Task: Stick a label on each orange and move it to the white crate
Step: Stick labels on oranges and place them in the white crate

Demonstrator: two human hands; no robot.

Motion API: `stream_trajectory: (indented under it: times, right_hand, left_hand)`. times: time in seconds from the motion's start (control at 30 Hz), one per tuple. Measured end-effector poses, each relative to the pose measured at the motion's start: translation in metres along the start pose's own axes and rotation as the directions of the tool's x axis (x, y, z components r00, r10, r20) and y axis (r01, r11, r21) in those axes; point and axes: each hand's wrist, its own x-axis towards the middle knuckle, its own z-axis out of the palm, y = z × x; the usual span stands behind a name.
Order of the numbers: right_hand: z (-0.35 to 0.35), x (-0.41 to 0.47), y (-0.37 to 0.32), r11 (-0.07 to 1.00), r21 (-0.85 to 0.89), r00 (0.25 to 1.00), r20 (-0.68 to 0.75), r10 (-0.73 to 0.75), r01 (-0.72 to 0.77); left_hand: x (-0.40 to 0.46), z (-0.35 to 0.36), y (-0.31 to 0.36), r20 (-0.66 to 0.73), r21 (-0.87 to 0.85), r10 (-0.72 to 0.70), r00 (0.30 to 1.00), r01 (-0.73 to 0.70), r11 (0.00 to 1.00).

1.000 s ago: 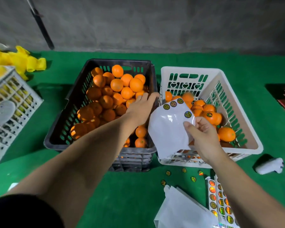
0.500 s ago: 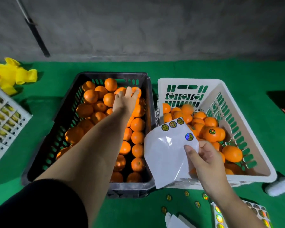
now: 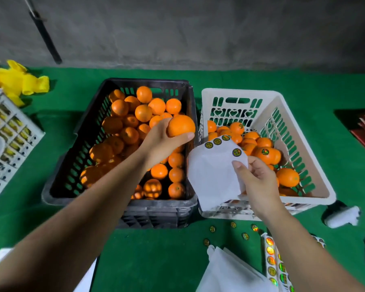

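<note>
Here, over the right rim of the black crate (image 3: 118, 207): a smooth round orange (image 3: 181, 125) cupped in the left hand (image 3: 162, 142), grip closed around the fruit, with the right hand (image 3: 259, 182) just right of that crate pinching a glossy white backing sheet (image 3: 211, 171) dotted with round holographic labels (image 3: 237, 152). Best done, judging by the layout, by peeling one label cleanly, pressing flat onto dimpled peel, then setting the fruit gently among those piled in the slotted white crate (image 3: 303, 144) touching the black crate's right side.
</note>
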Motion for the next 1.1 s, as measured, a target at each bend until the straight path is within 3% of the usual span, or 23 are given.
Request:
stream_trajectory:
  times: [0.1,0.2,0.27,0.37,0.47,0.5,0.57,0.6,0.67,0.8,0.97,1.03,1.1]
  right_hand:
    - [-0.002,-0.003,-0.008,0.992,0.092,0.995,0.056,0.078,-0.083]
    - [-0.007,-0.015,-0.017,0.951,0.262,0.981,0.150,0.126,-0.163]
    - [-0.009,-0.031,-0.023,0.955,0.242,0.969,0.219,0.116,-0.169]
    - [-0.011,-0.056,-0.031,0.991,0.097,0.963,0.261,0.062,-0.090]
    - [-0.008,-0.077,-0.046,0.997,-0.029,0.979,0.194,-0.065,0.072]
    - [-0.006,-0.085,-0.052,0.971,-0.164,0.974,0.177,-0.144,0.174]
    - [-0.005,-0.099,-0.061,0.762,-0.515,0.919,0.189,-0.346,0.393]
    - [-0.005,-0.105,-0.065,0.631,-0.627,0.880,0.213,-0.424,0.456]
    - [-0.004,-0.113,-0.076,0.484,-0.705,0.825,0.264,-0.500,0.519]
    - [-0.004,-0.122,-0.090,0.388,-0.703,0.759,0.334,-0.559,0.596]
    - [-0.005,-0.125,-0.100,0.428,-0.562,0.701,0.480,-0.528,0.708]
    - [-0.007,-0.125,-0.102,0.461,-0.539,0.709,0.505,-0.493,0.705]
    - [-0.011,-0.125,-0.103,0.564,-0.504,0.751,0.522,-0.404,0.654]
  left_hand:
    - [-0.048,0.010,0.021,0.024,-0.305,0.001,1.000,0.006,0.952]
    - [-0.081,0.020,0.028,0.107,-0.417,0.019,0.994,0.028,0.909]
    - [-0.098,0.019,0.033,0.190,-0.426,0.020,0.981,0.064,0.903]
    - [-0.121,0.014,0.039,0.292,-0.415,0.079,0.953,0.052,0.908]
    - [-0.153,0.020,0.043,0.218,-0.469,0.094,0.971,0.020,0.883]
    - [-0.163,0.023,0.043,0.201,-0.503,0.097,0.975,0.018,0.864]
    - [-0.182,0.028,0.045,0.191,-0.527,0.104,0.976,0.013,0.850]
    - [-0.190,0.031,0.045,0.195,-0.516,0.116,0.974,0.002,0.856]
    - [-0.203,0.033,0.047,0.208,-0.460,0.142,0.968,-0.031,0.887]
    - [-0.222,0.028,0.054,0.283,-0.312,0.178,0.943,-0.085,0.946]
    - [-0.229,0.017,0.064,0.341,-0.089,0.236,0.910,-0.219,0.972]
    - [-0.229,0.012,0.066,0.364,-0.014,0.238,0.901,-0.250,0.968]
    - [-0.230,0.009,0.067,0.388,0.019,0.238,0.890,-0.266,0.964]
